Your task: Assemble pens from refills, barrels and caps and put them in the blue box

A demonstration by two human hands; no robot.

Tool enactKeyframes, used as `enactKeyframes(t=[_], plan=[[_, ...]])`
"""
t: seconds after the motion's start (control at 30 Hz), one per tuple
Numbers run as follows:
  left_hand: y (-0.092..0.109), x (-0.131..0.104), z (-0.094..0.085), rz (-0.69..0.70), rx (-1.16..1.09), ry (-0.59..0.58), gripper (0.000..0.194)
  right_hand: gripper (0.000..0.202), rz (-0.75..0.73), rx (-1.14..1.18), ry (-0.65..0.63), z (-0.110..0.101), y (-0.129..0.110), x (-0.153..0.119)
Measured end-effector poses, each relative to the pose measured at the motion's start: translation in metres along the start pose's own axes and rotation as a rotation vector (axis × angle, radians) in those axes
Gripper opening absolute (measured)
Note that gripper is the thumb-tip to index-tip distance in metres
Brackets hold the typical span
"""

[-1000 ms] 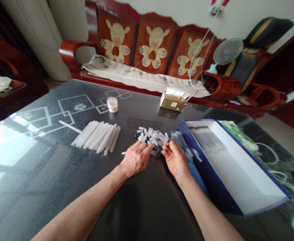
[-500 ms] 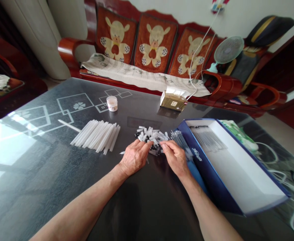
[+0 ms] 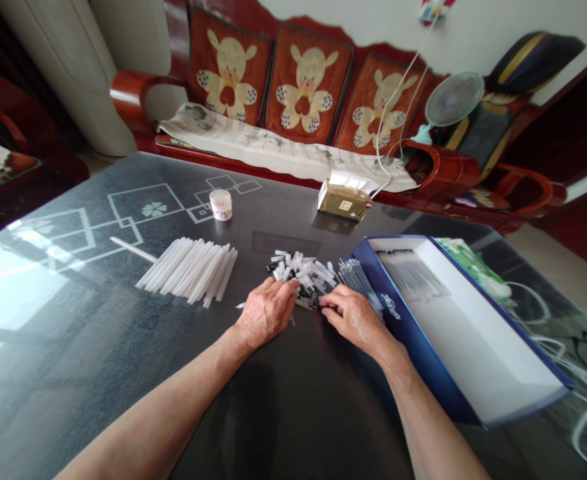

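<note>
My left hand (image 3: 267, 308) is closed, palm down, at the near left edge of a pile of small white and black pen caps (image 3: 306, 268). A slim pen (image 3: 241, 305) shows its pointed tip beyond the hand's left side; the palm hides most of it. My right hand (image 3: 352, 316) has thumb and forefinger pinched at the pile's near right edge, by a small black piece mostly covered by the fingertips. Beside that hand lies a bundle of thin pen refills (image 3: 356, 277). Farther left, translucent white pen barrels (image 3: 188, 270) lie in a row.
A blue box with a white inside (image 3: 483, 340) stands on the right, holding more refills (image 3: 413, 273). Behind the pile are a small round tub (image 3: 221, 205) and a tissue pack (image 3: 343, 198). White cables (image 3: 568, 360) and a green packet (image 3: 473, 267) lie beyond the box.
My right hand has drawn slightly down toward me, its fingers more curled at the pile's edge. The left hand keeps nearly the same place, and the view has shifted a little.
</note>
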State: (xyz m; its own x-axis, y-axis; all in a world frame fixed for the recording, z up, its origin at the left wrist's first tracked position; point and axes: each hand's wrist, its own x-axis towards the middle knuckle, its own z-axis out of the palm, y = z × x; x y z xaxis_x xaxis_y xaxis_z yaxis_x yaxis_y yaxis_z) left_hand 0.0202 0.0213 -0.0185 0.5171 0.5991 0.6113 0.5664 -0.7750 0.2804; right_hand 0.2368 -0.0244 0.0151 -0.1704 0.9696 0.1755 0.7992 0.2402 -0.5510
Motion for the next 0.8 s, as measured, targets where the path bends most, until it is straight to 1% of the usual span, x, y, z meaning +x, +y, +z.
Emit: enactKeyframes(t=[0.1, 0.17, 0.23, 0.3, 0.4, 0.47, 0.6, 0.8], plan=[[0.001, 0.0, 0.0, -0.001, -0.019, 0.004, 0.018, 0.009, 0.072, 0.225, 0.07, 0.0, -0.01, 0.002], [0.001, 0.0, -0.001, 0.01, -0.012, 0.011, 0.019, 0.016, 0.149, 0.429, 0.11, 0.005, -0.017, 0.003], [0.001, 0.0, -0.001, 0.013, -0.006, 0.017, 0.019, 0.022, 0.225, 0.631, 0.135, 0.014, -0.022, 0.004], [0.001, -0.001, 0.0, 0.011, -0.011, 0.019, 0.02, 0.024, 0.291, 0.805, 0.165, 0.026, -0.025, 0.005], [0.0, -0.001, 0.001, 0.013, -0.034, 0.012, 0.02, 0.023, 0.349, 0.981, 0.201, 0.039, -0.027, 0.005], [0.0, -0.002, 0.002, 0.017, -0.048, 0.005, 0.019, 0.022, 0.358, 1.005, 0.223, 0.044, -0.027, 0.005], [0.001, -0.002, 0.002, 0.022, -0.058, 0.002, 0.02, 0.022, 0.361, 0.92, 0.283, 0.046, -0.026, 0.005], [0.002, 0.0, 0.0, 0.02, -0.066, -0.014, 0.019, 0.023, 0.348, 0.883, 0.238, 0.047, -0.029, 0.005]])
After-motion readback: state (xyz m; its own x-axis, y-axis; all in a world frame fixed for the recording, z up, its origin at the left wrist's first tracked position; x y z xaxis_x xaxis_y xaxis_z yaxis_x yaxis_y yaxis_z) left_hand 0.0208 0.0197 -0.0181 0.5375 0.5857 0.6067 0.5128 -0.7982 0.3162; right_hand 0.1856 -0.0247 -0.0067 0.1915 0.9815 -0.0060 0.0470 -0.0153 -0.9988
